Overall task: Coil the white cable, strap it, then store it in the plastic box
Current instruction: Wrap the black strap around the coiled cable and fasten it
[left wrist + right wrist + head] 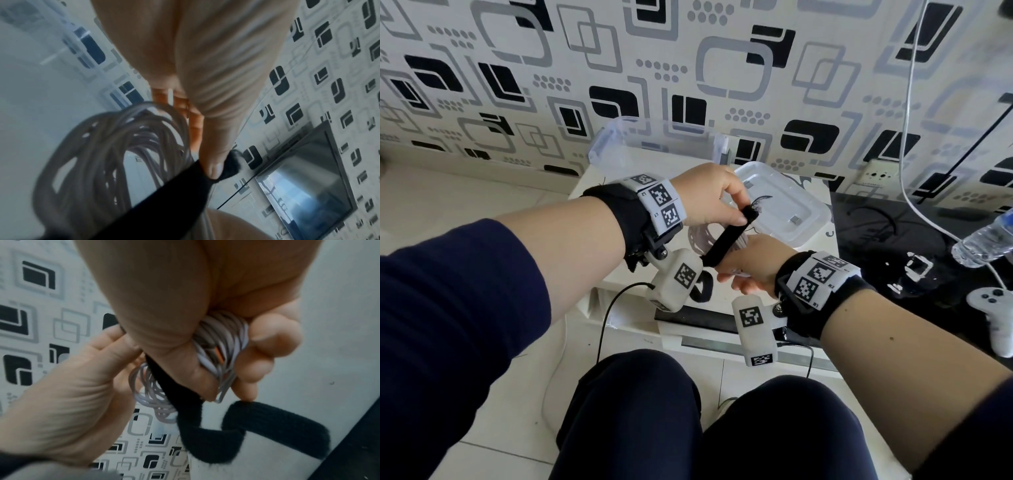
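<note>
The coiled white cable is bunched in my right hand, whose fingers curl round the loops. A black fabric strap runs from that hand up to my left hand, which pinches the strap's upper end between thumb and fingers. The strap's other end curls loose below my right hand in the right wrist view. The clear plastic box stands open behind my hands, against the wall. Its lid lies flat just right of the hands.
A low white table carries the box and lid. To the right lie a dark glass surface, a water bottle and a white game controller. A white cord hangs down the patterned wall. My knees are below.
</note>
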